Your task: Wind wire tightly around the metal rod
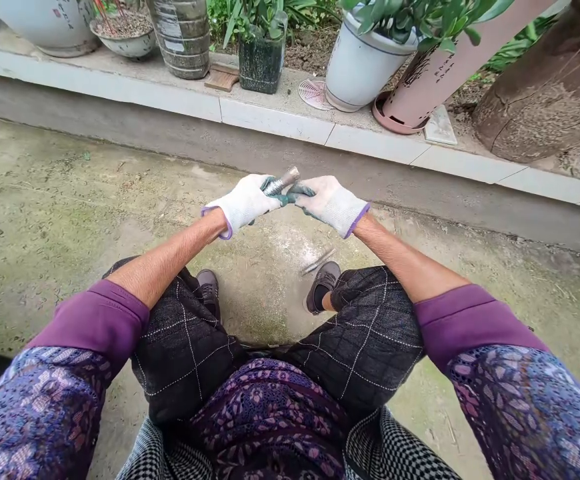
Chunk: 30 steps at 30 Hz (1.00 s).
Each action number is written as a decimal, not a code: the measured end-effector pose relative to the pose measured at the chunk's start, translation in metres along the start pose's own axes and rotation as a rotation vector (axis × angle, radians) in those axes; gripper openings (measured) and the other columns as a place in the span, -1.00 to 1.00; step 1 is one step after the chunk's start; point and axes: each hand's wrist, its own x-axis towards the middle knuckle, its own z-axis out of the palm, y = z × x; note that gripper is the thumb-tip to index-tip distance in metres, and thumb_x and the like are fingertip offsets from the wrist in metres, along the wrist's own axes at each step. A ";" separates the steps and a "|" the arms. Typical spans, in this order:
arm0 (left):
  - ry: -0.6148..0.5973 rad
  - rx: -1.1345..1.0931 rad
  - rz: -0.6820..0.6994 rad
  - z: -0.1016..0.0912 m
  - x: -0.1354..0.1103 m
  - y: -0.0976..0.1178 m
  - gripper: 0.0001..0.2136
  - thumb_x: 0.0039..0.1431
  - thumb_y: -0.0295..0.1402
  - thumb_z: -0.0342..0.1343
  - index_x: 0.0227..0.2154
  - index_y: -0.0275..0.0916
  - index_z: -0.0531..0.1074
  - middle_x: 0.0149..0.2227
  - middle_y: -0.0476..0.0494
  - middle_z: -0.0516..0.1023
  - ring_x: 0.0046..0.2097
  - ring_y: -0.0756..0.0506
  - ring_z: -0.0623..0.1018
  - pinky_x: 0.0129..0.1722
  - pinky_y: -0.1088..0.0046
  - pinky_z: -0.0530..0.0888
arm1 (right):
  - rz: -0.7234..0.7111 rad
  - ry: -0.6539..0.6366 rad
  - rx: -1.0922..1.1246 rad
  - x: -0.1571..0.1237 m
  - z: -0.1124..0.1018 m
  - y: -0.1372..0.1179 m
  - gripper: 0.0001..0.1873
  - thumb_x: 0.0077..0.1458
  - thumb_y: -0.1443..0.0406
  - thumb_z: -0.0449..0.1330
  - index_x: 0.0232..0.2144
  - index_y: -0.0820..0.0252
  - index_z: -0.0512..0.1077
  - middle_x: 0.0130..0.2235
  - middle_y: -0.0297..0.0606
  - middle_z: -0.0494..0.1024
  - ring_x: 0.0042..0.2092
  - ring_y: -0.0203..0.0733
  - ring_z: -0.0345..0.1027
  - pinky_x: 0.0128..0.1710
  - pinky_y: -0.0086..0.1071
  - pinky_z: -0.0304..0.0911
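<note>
On my feed I cannot read the small characters on the tall pink cylindrical planter (420,90) or the round white pot (45,27). Over the grey-green concrete floor (120,193), the white-gloved left hand (250,200) closes around a ridged silvery metal cylinder (282,181); I see its long axis slanting, the free end pointing right and forward. The white-gloved right hand (327,201) curls close beside it; I cannot tell whether it grips anything

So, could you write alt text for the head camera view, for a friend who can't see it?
A person's gloved left hand holds a short metal piece, the gloved right hand close beside it, above the ground. A thin grey strip lies near the right shoe; potted plants line the low ledge ahead.
</note>
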 end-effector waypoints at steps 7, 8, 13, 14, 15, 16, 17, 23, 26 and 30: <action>-0.024 0.598 -0.015 -0.003 0.016 -0.029 -0.68 0.28 -0.22 0.04 -0.06 -0.20 0.61 -0.33 -0.23 0.61 -0.27 -0.20 0.59 -0.27 0.29 0.43 | -0.064 -0.065 -0.212 -0.010 0.001 -0.017 -0.74 0.22 0.24 0.16 -0.20 0.15 0.65 -0.34 -0.25 0.62 -0.33 -0.18 0.40 -0.36 -0.32 0.11; -0.065 0.685 -0.011 -0.001 0.015 -0.031 -0.67 0.30 -0.25 0.02 -0.03 -0.19 0.60 -0.32 -0.26 0.62 -0.23 -0.24 0.61 -0.26 0.27 0.44 | -0.061 -0.082 -0.221 -0.010 0.001 -0.020 -0.75 0.21 0.24 0.17 -0.21 0.14 0.65 -0.34 -0.26 0.62 -0.33 -0.17 0.40 -0.37 -0.32 0.11; -0.227 0.766 0.098 0.014 -0.002 -0.020 -0.66 0.31 -0.33 0.00 0.01 -0.18 0.60 -0.34 -0.27 0.65 -0.21 -0.26 0.65 -0.23 0.28 0.44 | -0.074 -0.073 -0.195 0.006 -0.005 -0.020 -0.77 0.17 0.31 0.18 -0.28 0.18 0.66 -0.32 -0.23 0.63 -0.29 -0.15 0.43 -0.34 -0.31 0.15; -0.226 0.720 0.105 0.014 -0.006 -0.017 -0.68 0.31 -0.30 0.02 -0.01 -0.18 0.61 -0.34 -0.25 0.64 -0.23 -0.24 0.64 -0.25 0.30 0.44 | -0.077 -0.066 -0.170 0.010 -0.007 -0.018 -0.77 0.15 0.33 0.18 -0.31 0.20 0.66 -0.33 -0.23 0.62 -0.31 -0.17 0.42 -0.34 -0.31 0.15; -0.215 0.648 0.117 0.014 -0.009 -0.014 -0.69 0.30 -0.26 0.04 -0.03 -0.17 0.61 -0.35 -0.22 0.64 -0.25 -0.22 0.63 -0.26 0.32 0.43 | -0.074 -0.065 -0.133 0.014 -0.007 -0.016 -0.77 0.14 0.34 0.17 -0.33 0.22 0.65 -0.36 -0.25 0.60 -0.34 -0.20 0.39 -0.35 -0.32 0.15; -0.194 0.556 0.128 0.012 -0.011 -0.011 -0.69 0.27 -0.23 0.07 -0.05 -0.17 0.62 -0.34 -0.18 0.64 -0.27 -0.19 0.62 -0.27 0.34 0.43 | -0.061 -0.068 -0.082 0.016 -0.008 -0.014 -0.77 0.14 0.34 0.16 -0.34 0.24 0.64 -0.40 -0.27 0.57 -0.39 -0.24 0.35 -0.37 -0.33 0.15; -0.163 0.450 0.142 0.010 -0.013 -0.009 -0.70 0.24 -0.22 0.11 -0.08 -0.18 0.62 -0.35 -0.14 0.63 -0.29 -0.15 0.59 -0.29 0.37 0.42 | -0.034 -0.070 -0.021 0.018 -0.007 -0.012 -0.76 0.14 0.34 0.15 -0.33 0.24 0.63 -0.44 -0.29 0.54 -0.44 -0.29 0.30 -0.40 -0.35 0.15; 0.013 -0.025 0.017 -0.006 -0.015 -0.007 -0.78 0.12 -0.27 0.18 -0.24 -0.29 0.56 -0.52 -0.01 0.44 -0.49 0.00 0.37 -0.46 0.44 0.35 | 0.132 -0.064 0.193 0.017 0.006 -0.013 -0.79 0.19 0.34 0.13 -0.29 0.28 0.58 -0.52 -0.30 0.47 -0.59 -0.38 0.18 -0.54 -0.41 0.13; 0.038 -0.074 -0.091 -0.008 -0.009 -0.009 -0.77 0.14 -0.24 0.18 -0.22 -0.26 0.55 -0.54 -0.03 0.42 -0.54 0.00 0.34 -0.50 0.41 0.35 | 0.026 -0.066 0.061 0.015 0.011 -0.015 -0.77 0.25 0.29 0.13 -0.30 0.27 0.58 -0.48 -0.27 0.51 -0.53 -0.34 0.27 -0.47 -0.40 0.16; 0.079 0.173 -0.089 -0.007 0.010 -0.019 -0.75 0.18 -0.27 0.13 -0.16 -0.25 0.59 -0.44 -0.11 0.55 -0.43 -0.07 0.47 -0.39 0.37 0.41 | -0.061 -0.107 -0.131 0.011 0.009 -0.013 -0.72 0.29 0.26 0.12 -0.19 0.24 0.62 -0.44 -0.26 0.55 -0.44 -0.27 0.34 -0.39 -0.36 0.16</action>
